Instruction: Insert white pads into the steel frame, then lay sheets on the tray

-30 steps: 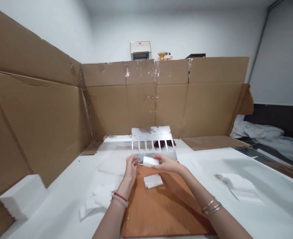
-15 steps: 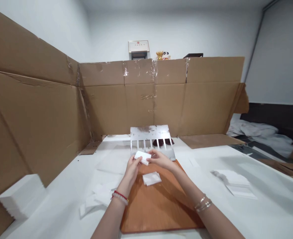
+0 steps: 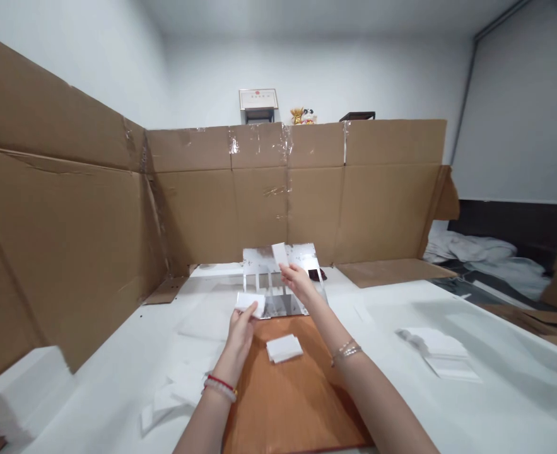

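Since half a second ago, the hands have parted: the right hand (image 3: 298,282) has risen forward, its fingers pinching a white card (image 3: 279,253) by its lower end before the slotted metal plate (image 3: 285,306). Lower down, the fingers of the left hand (image 3: 240,329) grip a small white stack (image 3: 246,299), thumb on top. The card is probably light, bendable and easily creased, best held by an edge. It looks plain, flat and oblong.
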Demonstrator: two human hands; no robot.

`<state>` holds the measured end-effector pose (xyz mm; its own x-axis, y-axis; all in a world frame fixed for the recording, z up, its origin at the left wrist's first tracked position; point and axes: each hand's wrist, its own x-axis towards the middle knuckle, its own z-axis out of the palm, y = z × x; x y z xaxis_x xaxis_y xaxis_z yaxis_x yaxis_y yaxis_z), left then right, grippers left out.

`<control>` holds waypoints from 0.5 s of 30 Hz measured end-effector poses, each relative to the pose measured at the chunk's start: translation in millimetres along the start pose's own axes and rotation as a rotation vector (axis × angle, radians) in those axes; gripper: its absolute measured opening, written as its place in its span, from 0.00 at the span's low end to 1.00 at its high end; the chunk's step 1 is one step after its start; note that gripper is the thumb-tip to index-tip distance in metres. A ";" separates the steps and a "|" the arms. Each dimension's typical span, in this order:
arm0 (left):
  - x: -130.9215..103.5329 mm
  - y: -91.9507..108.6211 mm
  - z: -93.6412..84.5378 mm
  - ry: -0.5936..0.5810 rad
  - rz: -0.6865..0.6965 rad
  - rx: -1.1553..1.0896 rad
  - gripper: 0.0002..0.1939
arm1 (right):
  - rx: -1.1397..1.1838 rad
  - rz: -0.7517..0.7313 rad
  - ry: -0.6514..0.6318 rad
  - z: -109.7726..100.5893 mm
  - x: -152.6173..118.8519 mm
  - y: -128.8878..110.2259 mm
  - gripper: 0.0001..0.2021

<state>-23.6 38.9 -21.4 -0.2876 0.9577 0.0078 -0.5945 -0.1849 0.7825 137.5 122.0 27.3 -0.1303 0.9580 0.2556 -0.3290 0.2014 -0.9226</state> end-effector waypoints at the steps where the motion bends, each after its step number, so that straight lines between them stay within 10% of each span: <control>1: 0.7 0.3 -0.6 0.006 -0.006 -0.002 0.03 | 0.031 -0.026 0.040 -1.6 3.5 -1.4 0.09; 15: 2.6 -7.2 -0.5 0.018 -0.044 -0.007 0.03 | 0.161 -0.081 0.088 1.1 5.8 -0.9 0.09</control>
<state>-20.4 42.6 -27.4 -0.2748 0.9608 -0.0381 -0.6122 -0.1442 0.7775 136.1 127.2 30.0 -0.0171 0.9555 0.2946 -0.4818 0.2503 -0.8398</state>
